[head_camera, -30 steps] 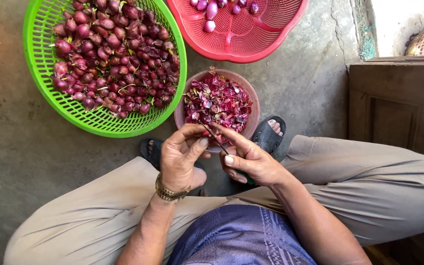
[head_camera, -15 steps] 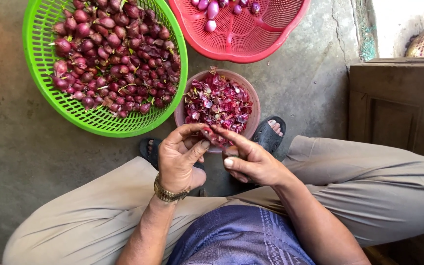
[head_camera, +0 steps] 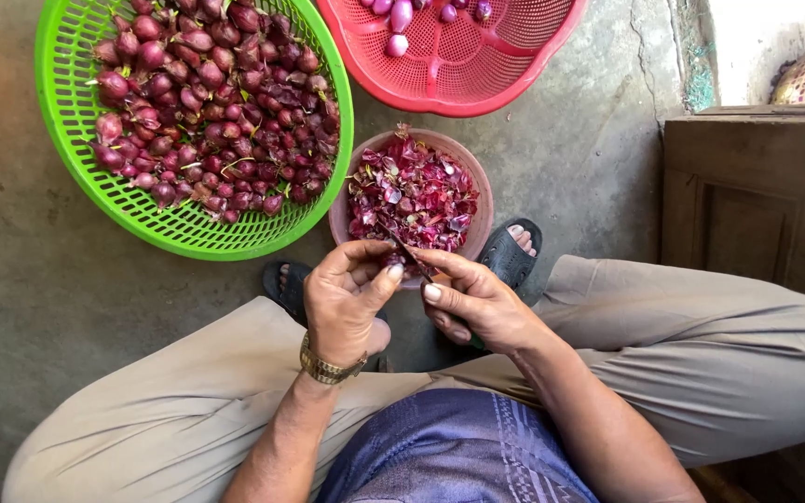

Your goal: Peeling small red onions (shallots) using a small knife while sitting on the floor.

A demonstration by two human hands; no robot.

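Head view, looking straight down on a seated person. Left hand [head_camera: 347,298]: fingers curled together around a small shallot [head_camera: 401,264], mostly hidden in the grip, held just over the near rim of the pink bowl; a gold watch [head_camera: 326,368] sits on the wrist. Right hand [head_camera: 477,303]: fingers closed on a small knife [head_camera: 404,250], whose thin dark blade angles up and left to meet the shallot between the two thumbs. Pink bowl [head_camera: 484,200]: round, on the floor directly ahead of the hands, filled with loose purple skins [head_camera: 412,191]. Green basket [head_camera: 58,140]: large, round, perforated plastic, left of the bowl and touching or nearly touching its rim, heaped with unpeeled purple shallots [head_camera: 207,102]. Red basket [head_camera: 477,79]: perforated plastic, beyond the bowl at the top edge, holding a few pale peeled shallots [head_camera: 397,19]. Feet in black sandals [head_camera: 512,251], one on either side of the bowl's near edge. Beige trousers [head_camera: 701,335] over both spread knees; blue patterned shirt [head_camera: 449,447] at bottom centre. Grey concrete floor [head_camera: 39,307]. Brown wooden cabinet [head_camera: 757,205] at the right.
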